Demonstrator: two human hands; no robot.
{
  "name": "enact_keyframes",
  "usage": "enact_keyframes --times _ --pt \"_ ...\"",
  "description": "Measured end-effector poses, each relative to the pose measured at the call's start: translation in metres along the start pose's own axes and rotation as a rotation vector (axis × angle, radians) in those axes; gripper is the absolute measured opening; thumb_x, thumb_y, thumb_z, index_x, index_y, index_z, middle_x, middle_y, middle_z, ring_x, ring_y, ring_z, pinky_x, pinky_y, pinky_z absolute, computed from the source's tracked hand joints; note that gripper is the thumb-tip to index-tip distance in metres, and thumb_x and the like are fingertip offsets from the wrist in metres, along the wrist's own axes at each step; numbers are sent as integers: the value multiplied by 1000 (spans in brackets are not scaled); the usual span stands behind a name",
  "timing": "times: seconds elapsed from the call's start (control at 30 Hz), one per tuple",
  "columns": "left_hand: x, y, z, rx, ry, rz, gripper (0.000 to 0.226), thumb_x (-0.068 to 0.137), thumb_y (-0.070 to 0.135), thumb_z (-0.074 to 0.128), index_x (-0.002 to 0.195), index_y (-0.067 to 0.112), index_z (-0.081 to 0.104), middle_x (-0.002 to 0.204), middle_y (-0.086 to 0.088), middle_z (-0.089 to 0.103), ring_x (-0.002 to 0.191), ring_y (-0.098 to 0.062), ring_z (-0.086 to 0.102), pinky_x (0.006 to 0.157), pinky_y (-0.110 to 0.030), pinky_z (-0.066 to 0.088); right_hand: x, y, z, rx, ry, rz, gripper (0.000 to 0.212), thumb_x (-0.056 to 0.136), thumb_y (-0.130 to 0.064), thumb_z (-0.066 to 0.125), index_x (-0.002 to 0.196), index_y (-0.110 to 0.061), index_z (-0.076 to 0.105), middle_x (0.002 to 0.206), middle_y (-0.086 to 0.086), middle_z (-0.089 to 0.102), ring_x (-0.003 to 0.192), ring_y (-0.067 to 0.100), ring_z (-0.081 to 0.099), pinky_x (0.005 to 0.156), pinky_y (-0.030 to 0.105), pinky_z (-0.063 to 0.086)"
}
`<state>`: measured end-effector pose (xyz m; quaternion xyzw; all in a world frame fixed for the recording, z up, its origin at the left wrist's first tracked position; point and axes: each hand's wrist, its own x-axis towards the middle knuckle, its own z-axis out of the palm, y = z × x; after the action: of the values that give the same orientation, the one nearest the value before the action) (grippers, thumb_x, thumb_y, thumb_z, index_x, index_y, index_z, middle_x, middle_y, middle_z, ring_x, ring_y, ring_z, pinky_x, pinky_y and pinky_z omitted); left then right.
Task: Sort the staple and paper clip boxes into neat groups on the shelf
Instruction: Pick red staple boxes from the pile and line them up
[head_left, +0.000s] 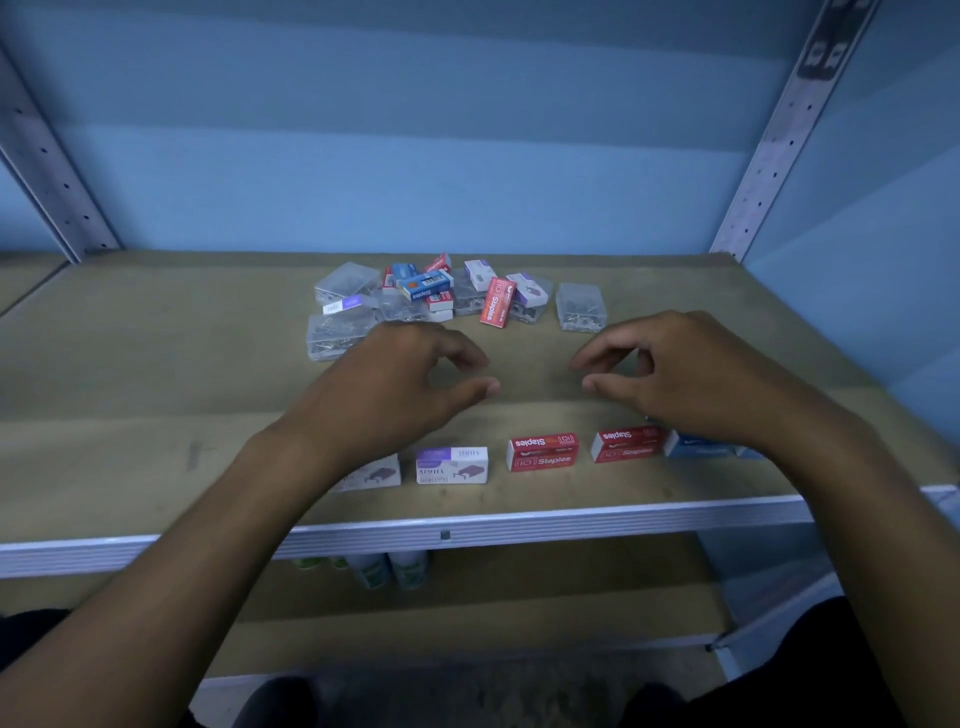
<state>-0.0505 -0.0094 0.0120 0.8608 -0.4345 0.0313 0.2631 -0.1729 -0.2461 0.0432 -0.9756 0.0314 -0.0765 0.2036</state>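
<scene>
Bare and empty, both hands hung over the middle of the shelf (156, 332), and that told where the sorting stood. The left hand (400, 384) was loosely curled, thumb and fingers apart, gripping nothing; the right hand (670, 374) mirrored it, fingers bent, nothing between them either. Neither touched a box.

Just under the wrists, along the front edge, a row was already laid: a white-and-purple staple box (452, 465), another white one (371, 474) half hidden by the left forearm, then a red staple box (542, 452), a second red one (626, 443) beside it, and a blue box (693, 447) tucked beneath the right wrist. Like sat next to like, so the grouping looked well begun but far from finished.

Beyond the fingertips lay the unsorted heap (441, 296): red, blue and white cartons piled over one another, with clear plastic clip boxes mixed in. One clear box (581, 306) stood apart at the right, another (337, 335) near the left hand, and a red carton (497, 302) leaned on the pile's front.

By my reading this was the pause between placements. The next move called for a reach forward, probably to that leaning red carton, lifting it clear without toppling its neighbours, then setting it down beside the red pair.
</scene>
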Motion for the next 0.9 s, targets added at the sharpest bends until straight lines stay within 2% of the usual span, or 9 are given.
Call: enact_keyframes --times 0.07,0.13,0.27,0.37,0.47,0.6,0.7,0.77,0.9 --pt "3 -11 2 76 -4 -30 45 84 63 57 116 32 68 118 17 67 106 -4 58 90 -24 47 11 0 10 -15 6 -2 21 88 -31 74 108 -33 75 100 -21 71 82 -26 51 66 -6 33" --pt "6 -17 4 139 -39 -67 61 79 74 49 123 34 63 127 13 63 121 -13 52 103 -34 44 23 0 20 -19 -1 -3 28 88 -31 72 115 -34 71 113 -15 69 87 -18 54 72 -2 34" --pt "23 -16 3 207 -152 -165 74 77 78 48 139 36 45 147 12 45 137 -24 30 114 -44 29 46 -6 34 -34 -50 34 47 87 -30 69 131 -41 57 132 -8 55 110 6 50 92 21 37" --pt "39 -22 3 252 -170 -227 80 77 82 41 144 39 33 156 15 31 147 -28 11 117 -50 20 64 -9 44 -29 -58 59 63 84 -39 69 141 -46 43 140 -8 43 131 16 43 108 33 39" --pt "48 -32 6 286 -181 -244 84 76 85 36 146 40 29 158 15 27 149 -30 2 117 -50 13 80 -10 51 -9 -50 57 71 83 -45 69 145 -47 34 151 -11 32 140 20 37 113 42 38" --pt "54 -41 11 299 -199 -266 90 75 88 29 150 37 25 161 14 22 150 -28 -3 116 -52 7 95 -13 57 -16 -51 78 81 83 -55 71 151 -42 29 162 -11 17 147 24 28 116 45 33" --pt "56 -44 11 349 -182 -254 84 80 84 28 148 36 29 159 14 26 147 -30 4 114 -53 13 103 -14 61 -2 -84 94 85 81 -61 69 152 -41 28 165 -8 16 150 29 23 118 49 30" --pt "56 -42 9 367 -179 -243 76 84 80 28 145 35 35 157 13 30 146 -31 8 113 -53 15 105 -13 63 -2 -87 74 79 83 -54 69 151 -39 33 161 -7 25 147 29 30 117 48 33" --pt "51 -38 3 368 -165 -203 61 88 73 34 136 37 45 151 14 38 145 -30 10 111 -51 16 105 -12 58 -12 -44 49 61 89 -14 62 145 -34 45 146 -4 39 135 23 41 112 42 39"
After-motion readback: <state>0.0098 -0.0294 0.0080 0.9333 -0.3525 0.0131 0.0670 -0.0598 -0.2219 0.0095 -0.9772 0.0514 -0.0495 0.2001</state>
